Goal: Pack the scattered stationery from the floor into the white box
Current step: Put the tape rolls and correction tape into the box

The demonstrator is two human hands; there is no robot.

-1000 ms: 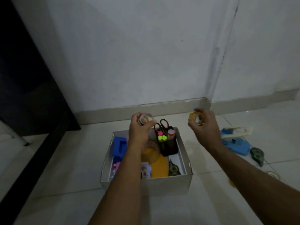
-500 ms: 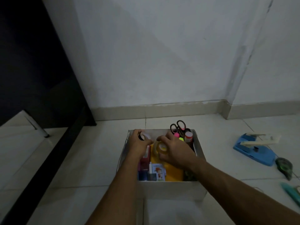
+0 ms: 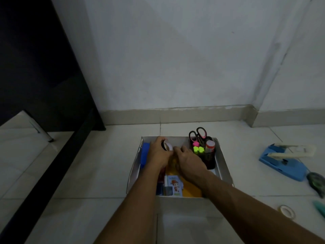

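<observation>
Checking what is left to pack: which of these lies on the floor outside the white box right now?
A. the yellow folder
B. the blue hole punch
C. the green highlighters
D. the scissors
B: the blue hole punch sits on the tiles to the right of the white box.

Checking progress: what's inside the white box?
The box holds a blue block, scissors, highlighters, a cartoon card and an orange sheet. Both hands cover the middle.

The right hand (image 3: 189, 161) inside the white cardboard box (image 3: 223, 164) hides its fingertips and whatever they grip. Right of the box, a teal plastic object (image 3: 320, 209) is cut off by the frame edge.
</observation>
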